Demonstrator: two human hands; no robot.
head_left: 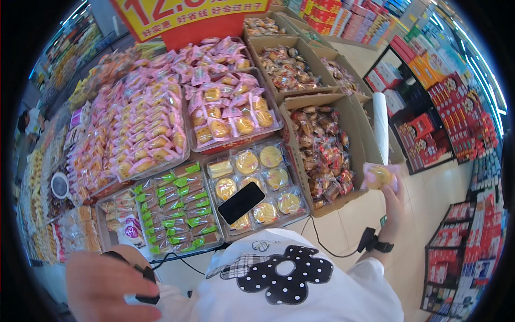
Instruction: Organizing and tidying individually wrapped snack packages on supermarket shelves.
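My right hand [394, 206] is raised at the right, its fingers closed on a wrapped pastry [380, 176] in a clear and pink packet. Behind the packet stands a white roll of plastic bags [380, 126]. Close to the camera at the lower left is my left hand [110, 287], blurred, so its grip is unclear. A black phone [241, 203] lies tilted on a tray of round yellow packaged cakes [270, 156]. Left of that tray, brown snack bars in green-ended wrappers [177, 209] lie in rows.
Pink-wrapped pastries fill the trays [142, 129] further back. A cardboard box [351, 121] of small wrapped snacks stands at the right of the trays. A yellow and red sign [188, 21] rises behind. Shelves with red boxes [456, 107] line the right. A black cable [322, 244] hangs near my right wrist.
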